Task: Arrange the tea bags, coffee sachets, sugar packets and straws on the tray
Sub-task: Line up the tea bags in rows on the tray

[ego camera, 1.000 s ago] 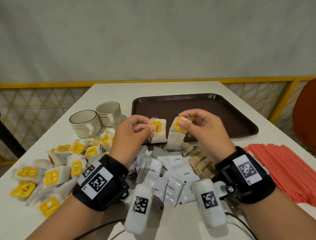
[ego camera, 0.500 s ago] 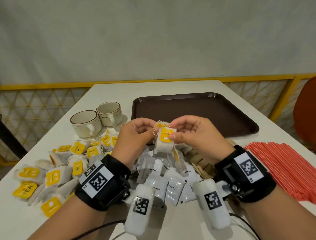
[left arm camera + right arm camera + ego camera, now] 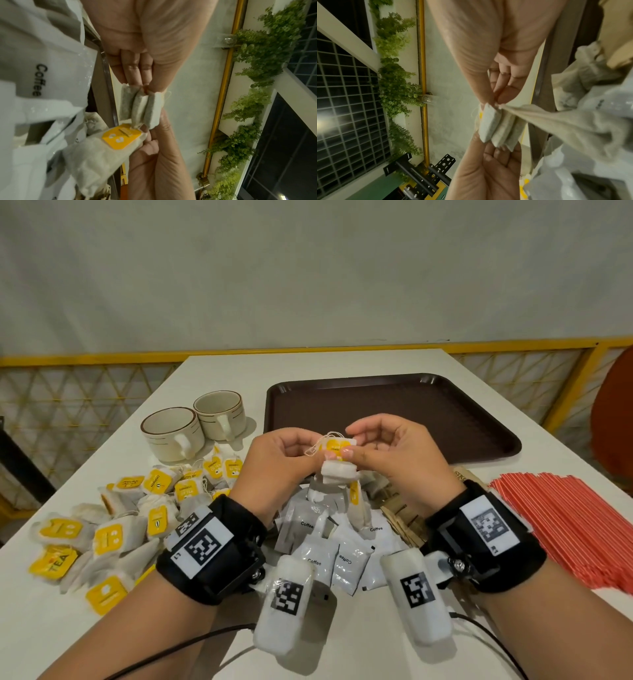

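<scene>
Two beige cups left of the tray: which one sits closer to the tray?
The farther beige ceramic cup with a brown rim line, beside the dark brown plastic tray; the other cup sits nearer the camera and farther left.

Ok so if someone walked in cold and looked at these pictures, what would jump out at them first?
Probably the two hands meeting mid-frame: the left hand and right hand together pinch a small stack of tea bags above the heap of white coffee sachets. Behind them the dark brown tray has nothing on it. The bright red straws fan out at the right, and yellow-tagged loose tea bags are piled at the left.
</scene>
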Demonstrator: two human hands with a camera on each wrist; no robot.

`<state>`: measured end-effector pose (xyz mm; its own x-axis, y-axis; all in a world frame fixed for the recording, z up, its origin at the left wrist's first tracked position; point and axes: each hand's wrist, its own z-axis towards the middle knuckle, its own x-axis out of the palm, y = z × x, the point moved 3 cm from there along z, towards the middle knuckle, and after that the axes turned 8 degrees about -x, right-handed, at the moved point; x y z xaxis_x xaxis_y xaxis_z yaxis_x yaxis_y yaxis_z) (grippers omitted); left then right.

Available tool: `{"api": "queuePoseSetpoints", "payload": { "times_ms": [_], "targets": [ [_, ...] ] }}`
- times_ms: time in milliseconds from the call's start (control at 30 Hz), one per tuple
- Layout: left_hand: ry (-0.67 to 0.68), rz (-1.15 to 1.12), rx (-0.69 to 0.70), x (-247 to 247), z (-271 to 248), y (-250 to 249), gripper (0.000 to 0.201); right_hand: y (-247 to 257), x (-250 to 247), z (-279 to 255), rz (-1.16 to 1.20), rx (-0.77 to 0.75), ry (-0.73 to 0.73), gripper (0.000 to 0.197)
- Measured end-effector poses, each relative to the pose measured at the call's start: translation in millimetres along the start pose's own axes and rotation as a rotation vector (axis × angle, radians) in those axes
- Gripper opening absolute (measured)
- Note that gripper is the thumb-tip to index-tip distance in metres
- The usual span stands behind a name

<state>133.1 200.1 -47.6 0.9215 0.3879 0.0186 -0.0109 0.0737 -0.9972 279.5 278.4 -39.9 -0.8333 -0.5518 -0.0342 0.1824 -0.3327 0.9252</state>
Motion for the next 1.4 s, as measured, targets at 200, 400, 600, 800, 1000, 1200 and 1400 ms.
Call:
{"api": "queuePoseSetpoints", "payload": {
  "times_ms": [200,400,600,800,1000,1200,1400],
  "targets": [
    [-0.106,-0.088,-0.005,-10.0,4.5,-1.7,0.015,0.4,1.6,-3.0,-0.16,0.183,0.31,0.04],
    [-0.116,-0.181,-0.015,-8.9,2.8,-5.3,0.009,0.6,9.4,-10.2,-0.29,0.165,0.548,0.052],
    [-0.178,-0.183,0.034,-14.4,5.3,-10.2,0.012,10.9,-2.8,-8.4,-0.298,0.142,0.541,0.018],
    [-0.195,-0.165,0.07,-7.9,7.6,-15.8,0.013,6.7,9.7,-17.2,-0.391,0.13,0.781,0.03],
    [-0.159,-0.083,0.086,-10.8,1.3,-11.4,0.013,15.7,3.6,-13.9,-0.186,0.121,0.601,0.014],
    [-0.137,-0.078,0.063,-14.4,-1.7,-8.8,0.012,18.9,0.6,-7.9,-0.071,-0.03,0.429,0.029],
    [-0.128,-0.038,0.047,-10.0,-4.4,-7.0,0.013,21.0,-3.3,-5.4,0.069,-0.025,0.377,0.059]
  ]
}}
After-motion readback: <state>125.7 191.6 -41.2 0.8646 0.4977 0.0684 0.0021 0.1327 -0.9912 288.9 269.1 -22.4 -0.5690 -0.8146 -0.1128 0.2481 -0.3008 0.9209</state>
